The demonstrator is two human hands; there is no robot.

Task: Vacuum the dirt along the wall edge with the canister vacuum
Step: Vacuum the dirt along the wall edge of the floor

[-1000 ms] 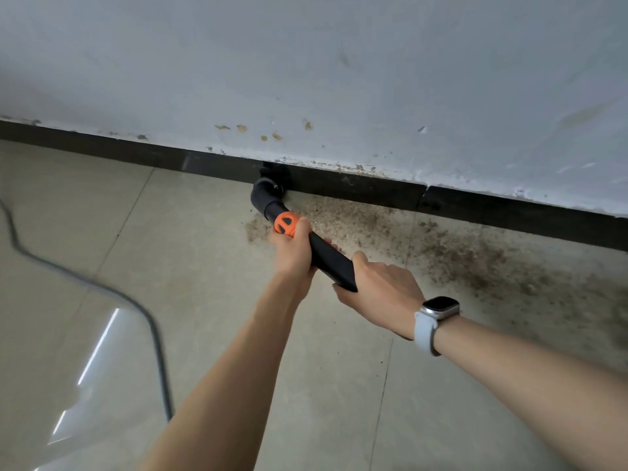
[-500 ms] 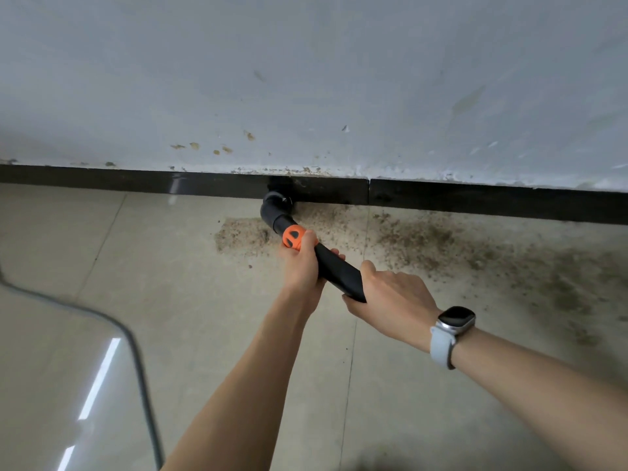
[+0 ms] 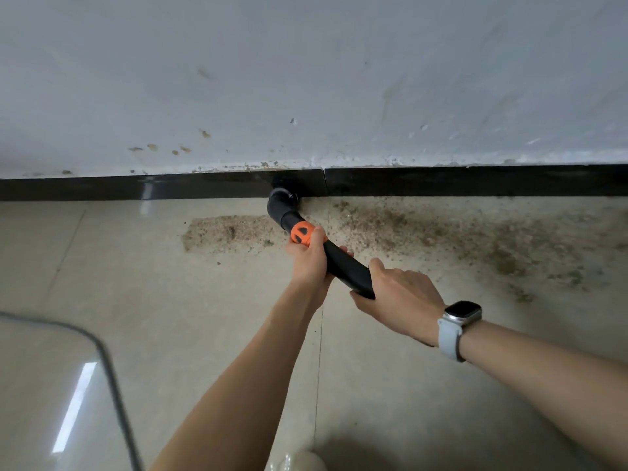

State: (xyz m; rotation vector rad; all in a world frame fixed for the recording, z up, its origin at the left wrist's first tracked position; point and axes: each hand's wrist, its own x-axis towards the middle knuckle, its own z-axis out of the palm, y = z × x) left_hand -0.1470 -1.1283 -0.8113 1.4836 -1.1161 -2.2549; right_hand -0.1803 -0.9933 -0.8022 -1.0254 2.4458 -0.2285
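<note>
I hold a black vacuum wand with an orange collar. Its bent black nozzle rests on the floor against the black baseboard. My left hand grips the wand just behind the orange collar. My right hand, with a white-strapped watch on its wrist, grips the wand's rear end. Brown dirt spreads over the tiles to the right of the nozzle along the wall. A smaller sandy patch lies left of the nozzle.
A dark cable curves over the glossy beige tiles at lower left. The pale wall above the baseboard is stained and chipped. A pale rounded object shows at the bottom edge.
The nozzle has slid to the right along the baseboard, towards the joint in the skirting. The view has shifted right too, and the cable now sits lower left.
</note>
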